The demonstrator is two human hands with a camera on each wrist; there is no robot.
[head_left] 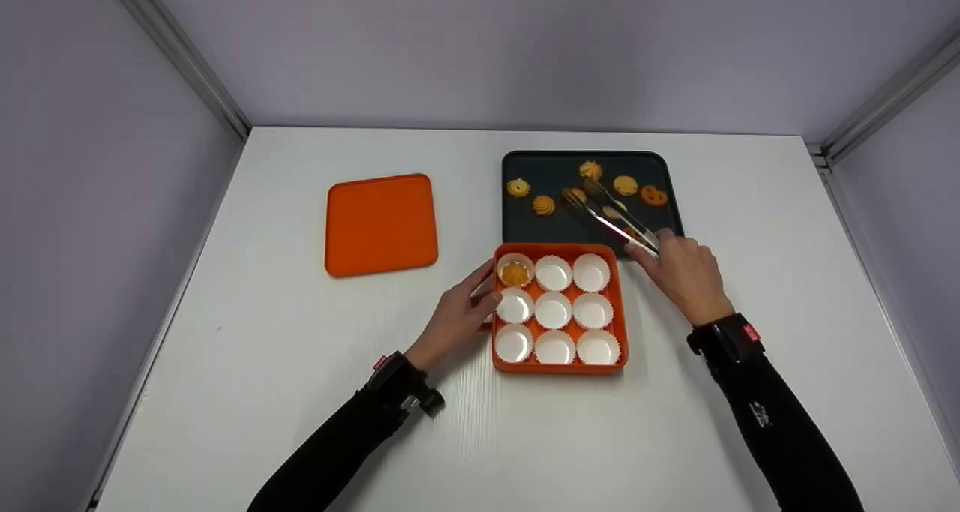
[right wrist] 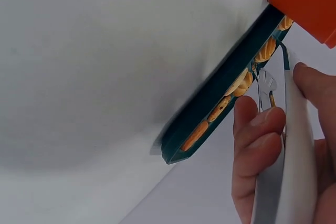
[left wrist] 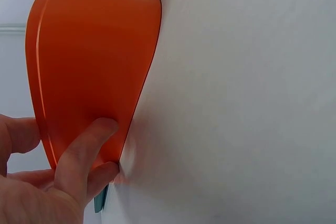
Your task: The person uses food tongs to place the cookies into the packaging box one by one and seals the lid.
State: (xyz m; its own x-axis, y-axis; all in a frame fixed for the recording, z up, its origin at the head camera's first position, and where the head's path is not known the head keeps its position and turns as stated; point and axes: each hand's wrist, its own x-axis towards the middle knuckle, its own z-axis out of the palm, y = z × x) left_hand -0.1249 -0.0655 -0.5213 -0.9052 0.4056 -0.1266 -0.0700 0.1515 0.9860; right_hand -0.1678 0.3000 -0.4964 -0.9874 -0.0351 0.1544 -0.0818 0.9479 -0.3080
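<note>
Pale walls surround a white table. Toward its far side lies a dark tray; just in front stands an orange box, with a flat orange panel apart to the left. The left hand has its grip on the box's left wall; the right hand's grip wraps tongs, tips spread over the tray. Nine white cups fill the box, the far-left one holding a yellow piece. Small cookies dot the tray.

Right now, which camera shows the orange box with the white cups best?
The head view: it looks down into the orange box, showing all nine white cups. The left wrist view shows only its outer side, with the left hand holding it; the right wrist view catches just a corner, top right.
</note>
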